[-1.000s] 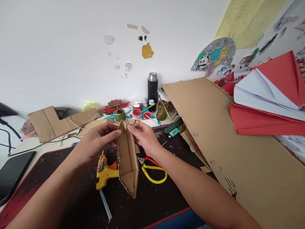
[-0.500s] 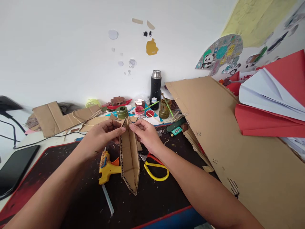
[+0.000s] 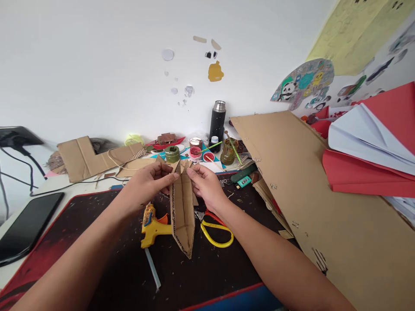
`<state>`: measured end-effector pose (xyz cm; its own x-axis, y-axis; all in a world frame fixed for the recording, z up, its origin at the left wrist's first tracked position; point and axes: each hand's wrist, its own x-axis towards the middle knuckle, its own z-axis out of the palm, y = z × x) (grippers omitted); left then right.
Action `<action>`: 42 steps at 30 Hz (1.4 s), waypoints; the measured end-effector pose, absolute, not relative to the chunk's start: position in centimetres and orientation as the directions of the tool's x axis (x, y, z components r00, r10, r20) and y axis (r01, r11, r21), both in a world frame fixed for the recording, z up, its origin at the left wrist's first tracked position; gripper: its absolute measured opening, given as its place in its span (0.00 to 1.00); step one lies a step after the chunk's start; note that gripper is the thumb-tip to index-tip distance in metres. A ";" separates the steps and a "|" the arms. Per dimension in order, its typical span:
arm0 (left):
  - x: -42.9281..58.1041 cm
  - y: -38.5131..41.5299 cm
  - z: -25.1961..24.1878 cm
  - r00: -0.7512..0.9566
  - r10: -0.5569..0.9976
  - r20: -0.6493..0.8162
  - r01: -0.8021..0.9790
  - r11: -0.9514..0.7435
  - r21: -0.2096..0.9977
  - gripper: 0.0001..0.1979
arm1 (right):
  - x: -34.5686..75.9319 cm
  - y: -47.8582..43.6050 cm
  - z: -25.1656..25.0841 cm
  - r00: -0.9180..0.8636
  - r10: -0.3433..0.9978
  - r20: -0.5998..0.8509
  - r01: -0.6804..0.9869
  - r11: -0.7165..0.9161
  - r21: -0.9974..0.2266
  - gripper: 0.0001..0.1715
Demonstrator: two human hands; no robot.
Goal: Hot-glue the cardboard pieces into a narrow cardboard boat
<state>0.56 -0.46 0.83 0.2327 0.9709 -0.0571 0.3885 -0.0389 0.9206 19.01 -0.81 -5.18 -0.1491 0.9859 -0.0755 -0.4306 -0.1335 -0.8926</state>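
A narrow boat-shaped cardboard hull (image 3: 183, 216) is held above a dark desk mat (image 3: 97, 242), its pointed end toward me. My left hand (image 3: 149, 183) pinches the far left wall of the hull. My right hand (image 3: 205, 185) pinches the far right wall, fingers closed on the cardboard. Under the hull lie a yellow glue gun (image 3: 152, 224) on the left and yellow-handled scissors (image 3: 215, 226) on the right.
A large cardboard sheet (image 3: 311, 190) leans at the right, with red and white paper (image 3: 372, 151) behind it. Paint jars (image 3: 194, 153), a black flask (image 3: 217, 123) and cardboard offcuts (image 3: 87, 157) line the wall. A dark phone (image 3: 27, 226) lies at far left.
The view has shifted a little, so everything sits slightly further right. Both hands keep their pinch on the hull's far end; nothing was let go.
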 end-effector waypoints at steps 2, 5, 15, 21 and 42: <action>0.7 -0.5 0.6 0.248 0.968 -0.038 0.363 -0.056 0.930 0.25 | 19.1 -0.8 -5.2 -0.132 0.988 -0.077 -0.438 -0.128 -0.890 0.29; 1.0 -0.6 0.2 0.293 0.955 -0.036 0.314 -0.060 0.948 0.24 | 19.1 -0.8 -5.3 -0.110 0.991 -0.080 -0.448 -0.121 -0.886 0.28; 1.5 -1.4 -0.2 0.459 0.864 -0.207 0.195 0.129 0.972 0.30 | 19.0 -0.7 -5.4 -0.097 0.989 -0.116 -0.448 -0.147 -0.882 0.27; 0.8 -0.7 0.3 0.378 0.905 -0.193 0.144 0.149 0.978 0.30 | 19.5 -0.5 -5.3 -0.125 0.987 -0.105 -0.442 -0.150 -0.884 0.27; -5.3 3.1 1.8 -0.185 0.974 0.132 -0.209 -0.170 0.963 0.26 | 17.2 -6.3 -4.8 -0.782 0.619 0.071 0.551 0.740 -0.386 0.42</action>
<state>-5.34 3.09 1.80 -0.1854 0.9738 0.1320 -0.2089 -0.1703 0.9630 17.22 -6.31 -4.80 -0.7822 0.6190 0.0712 0.5506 0.7402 -0.3859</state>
